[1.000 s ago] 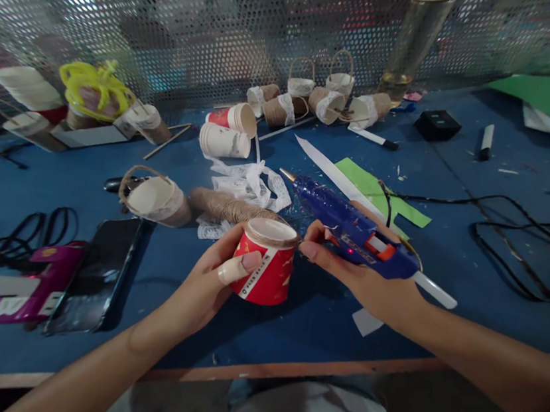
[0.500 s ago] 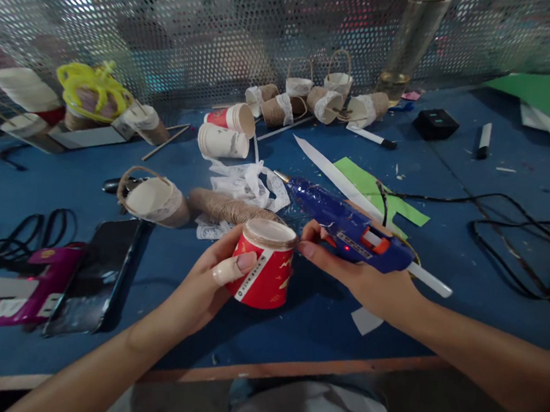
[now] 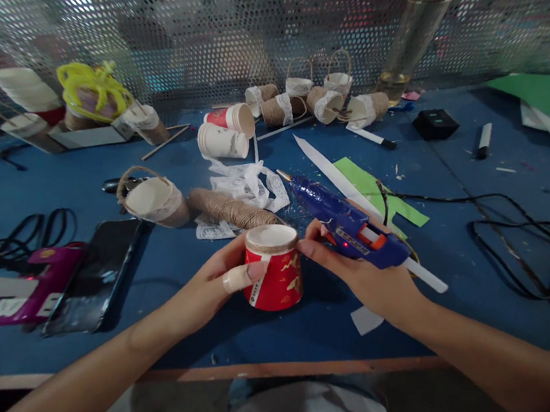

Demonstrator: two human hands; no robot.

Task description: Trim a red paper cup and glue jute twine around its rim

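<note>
My left hand [image 3: 215, 285] is closed round a red paper cup [image 3: 276, 280] held upside down just above the blue table [image 3: 449, 254], its thumb across the cup's side. A band of brown twine runs round the cup's upper edge. My right hand [image 3: 361, 280] grips a blue glue gun [image 3: 347, 225] with an orange trigger, a white glue stick poking out behind. Its fingertips touch the cup's twine band. The gun's nozzle points up and left, away from the cup. A roll of twine [image 3: 229, 208] and white lace [image 3: 250, 186] lie just behind the cup.
A twine-wrapped cup basket [image 3: 155, 199], phone [image 3: 96, 274], scissors [image 3: 26, 232] and pink card lie at left. Paper cups [image 3: 223, 141] and several finished small baskets [image 3: 318, 98] stand further back by a perforated metal screen. Black cords [image 3: 526, 237], green paper [image 3: 381, 196] and a black box [image 3: 435, 124] are at right.
The cup has turned in my left hand and tilted, sinking slightly toward the table. My right hand with the glue gun has shifted a little left and up.
</note>
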